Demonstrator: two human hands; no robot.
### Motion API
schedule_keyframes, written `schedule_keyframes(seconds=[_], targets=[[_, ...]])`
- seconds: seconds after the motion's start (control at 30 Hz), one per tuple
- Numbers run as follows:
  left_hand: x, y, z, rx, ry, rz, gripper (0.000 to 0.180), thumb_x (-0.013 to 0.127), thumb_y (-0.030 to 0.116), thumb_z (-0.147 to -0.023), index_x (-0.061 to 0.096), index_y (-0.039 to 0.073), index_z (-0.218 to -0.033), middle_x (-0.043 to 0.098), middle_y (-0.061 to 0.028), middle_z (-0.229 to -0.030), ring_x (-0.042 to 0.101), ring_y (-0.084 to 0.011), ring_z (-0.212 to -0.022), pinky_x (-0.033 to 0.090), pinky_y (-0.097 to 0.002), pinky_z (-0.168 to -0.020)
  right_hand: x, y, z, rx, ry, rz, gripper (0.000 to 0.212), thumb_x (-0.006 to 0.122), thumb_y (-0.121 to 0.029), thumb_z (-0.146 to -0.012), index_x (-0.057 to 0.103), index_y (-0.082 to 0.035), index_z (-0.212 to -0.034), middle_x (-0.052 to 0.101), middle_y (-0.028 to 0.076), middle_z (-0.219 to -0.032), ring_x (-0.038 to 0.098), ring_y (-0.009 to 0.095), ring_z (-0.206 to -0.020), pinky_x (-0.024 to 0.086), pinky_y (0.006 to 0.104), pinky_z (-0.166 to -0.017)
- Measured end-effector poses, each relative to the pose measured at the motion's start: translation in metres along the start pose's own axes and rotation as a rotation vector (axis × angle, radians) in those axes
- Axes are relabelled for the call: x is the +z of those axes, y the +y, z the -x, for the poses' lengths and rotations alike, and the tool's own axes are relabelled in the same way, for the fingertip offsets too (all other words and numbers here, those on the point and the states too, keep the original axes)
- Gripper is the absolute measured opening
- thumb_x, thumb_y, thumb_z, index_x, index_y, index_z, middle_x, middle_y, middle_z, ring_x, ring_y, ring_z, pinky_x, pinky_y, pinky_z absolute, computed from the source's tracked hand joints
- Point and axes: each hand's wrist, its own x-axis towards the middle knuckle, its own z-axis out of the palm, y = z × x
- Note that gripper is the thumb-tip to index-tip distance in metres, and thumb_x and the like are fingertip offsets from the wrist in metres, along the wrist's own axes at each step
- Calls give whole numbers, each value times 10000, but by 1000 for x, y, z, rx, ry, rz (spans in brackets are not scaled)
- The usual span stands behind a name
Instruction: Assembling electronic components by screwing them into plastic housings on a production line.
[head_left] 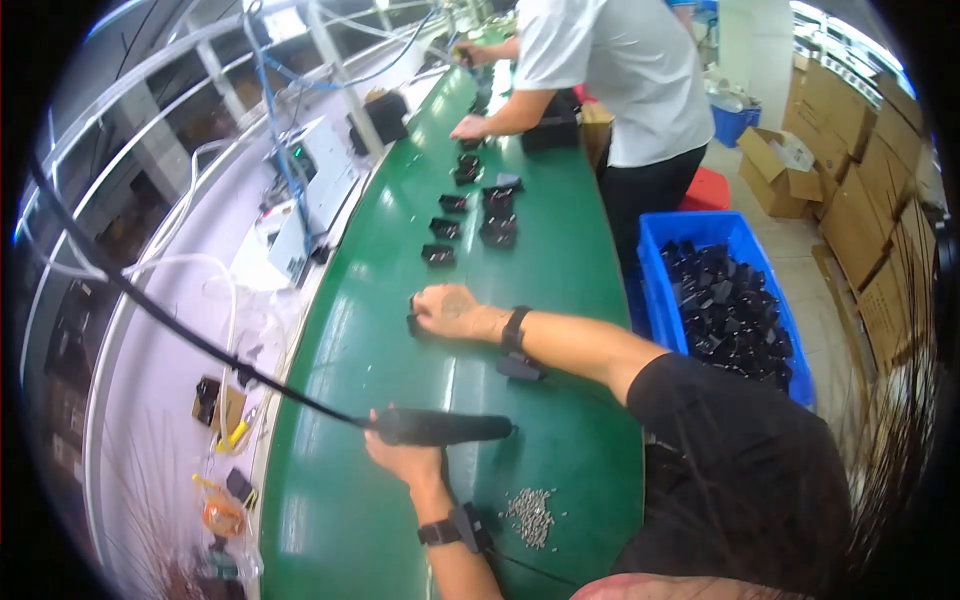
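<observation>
My left hand point(405, 458) is closed around a black electric screwdriver point(445, 428), held level above the green belt point(330, 450). Its tip points right and its cable runs off to the upper left. Further along the belt, my right hand point(450, 311) is closed on a small black plastic housing point(413, 325), mostly hidden by the fingers. Both wrists wear black straps with small boxes. Close to my left forearm lies a loose pile of small silver screws point(532, 518).
Black housings point(498, 215) stand in rows further up the belt. A co-worker in a white shirt point(640, 80) handles parts at the far end. Right of the belt is a blue crate point(740, 225) full of black parts, with cardboard boxes point(850, 120) beyond. Tools and a yellow-handled tool point(237, 432) lie along the left ledge.
</observation>
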Motion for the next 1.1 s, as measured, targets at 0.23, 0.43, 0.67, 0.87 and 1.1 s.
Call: schedule_keyframes(seconds=[0.23, 0.43, 0.67, 0.87, 1.1], targets=[[-1, 7, 0, -6, 18, 21, 521, 694, 315, -758, 621, 32, -1188, 488, -204, -1320, 422, -383, -1257, 295, -493, -1078, 0, 2, -2, 97, -48, 17, 187, 644, -262, -808, 672, -97, -891, 685, 118, -890, 655, 329, -885, 520, 442, -742], [-4, 7, -3, -55, -13, 26, 521, 707, 299, -752, 619, 48, -1200, 482, -197, -1323, 408, -382, -1274, 281, -491, -1091, -5, -2, -6, 135, -128, -26, 195, 650, -249, -787, 688, -103, -911, 698, 98, -906, 661, 313, -904, 522, 431, -757], [-2, 7, -6, -47, -25, -5, 525, 723, 287, -734, 621, 51, -1192, 483, -202, -1325, 414, -391, -1270, 286, -497, -1092, -10, 4, -10, 116, -152, -46, 214, 619, -219, -760, 724, -121, -918, 708, 109, -894, 678, 302, -879, 536, 414, -770], [-4, 8, -5, -56, -29, 19, 514, 717, 282, -741, 620, 47, -1188, 489, -203, -1322, 423, -386, -1267, 299, -496, -1085, -9, -3, -10, 163, -165, 9, 228, 616, -200, -753, 727, -128, -939, 713, 107, -912, 683, 301, -891, 538, 415, -780], [-8, 11, -2, -39, -14, 2, 439, 678, 270, -789, 627, 30, -1153, 509, -214, -1315, 434, -390, -1257, 308, -487, -1079, -1, -4, -12, 131, -178, 48, 233, 609, -169, -753, 725, -136, -952, 715, 100, -910, 687, 299, -882, 544, 406, -770]])
